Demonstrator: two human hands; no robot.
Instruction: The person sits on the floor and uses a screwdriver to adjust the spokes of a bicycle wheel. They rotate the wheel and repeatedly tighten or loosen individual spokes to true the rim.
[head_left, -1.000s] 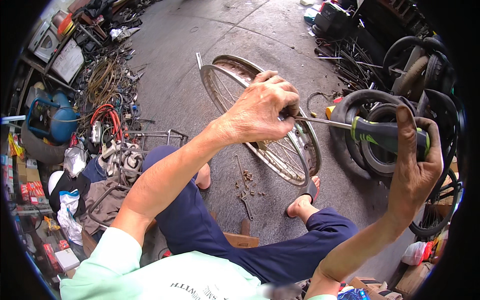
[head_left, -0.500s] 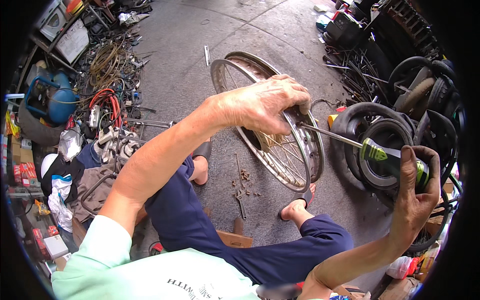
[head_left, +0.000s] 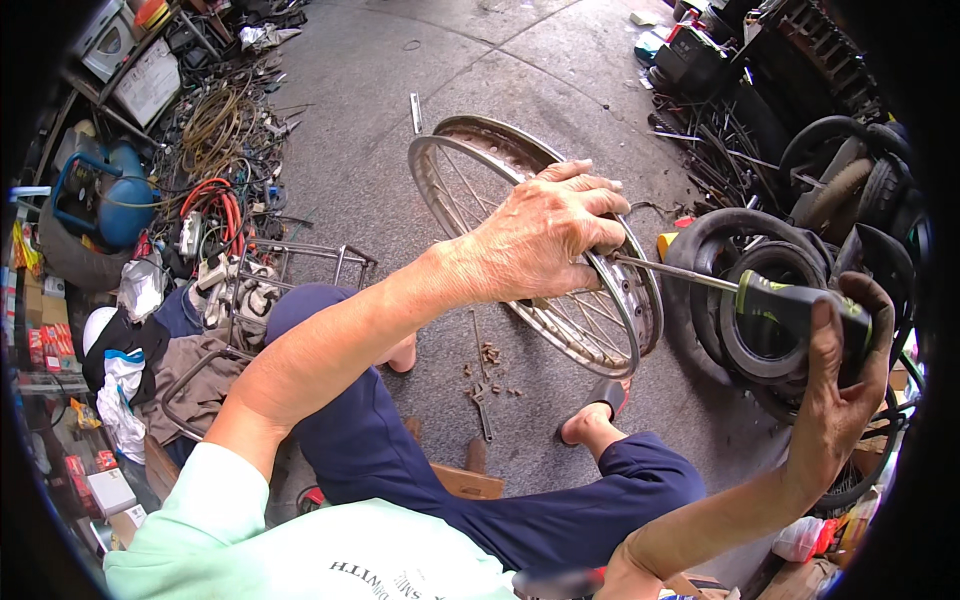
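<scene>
Chrome and grey concrete fill the head view, the only view here. You sit low, knees apart in dark blue trousers, looking down at a spoked wheel rim (head_left: 540, 240) standing tilted on the concrete floor (head_left: 380, 150) between your feet.

Your left hand (head_left: 545, 240) is closed over the top of the rim, fingers curled around its near edge, steadying it. Your right hand (head_left: 835, 385) is wrapped around the black-and-green handle of a long screwdriver (head_left: 770, 298); its steel shaft runs leftward and the tip meets the rim just under your left hand's fingers.

Compared with a second ago, the rim sits more squarely under your left hand. The screwdriver handle has dropped lower on your right, so the shaft now angles upward into the rim rather than lying nearly level. Judging from that, you are levering or working at the rim's edge with fresh purchase.

Small rusty bits (head_left: 490, 365) lie on the floor beneath the wheel. Black tyres (head_left: 770, 250) are stacked just behind the screwdriver. To your left sit a blue tank (head_left: 120, 200), coiled hoses (head_left: 215, 200) and a wire rack (head_left: 300, 260).
</scene>
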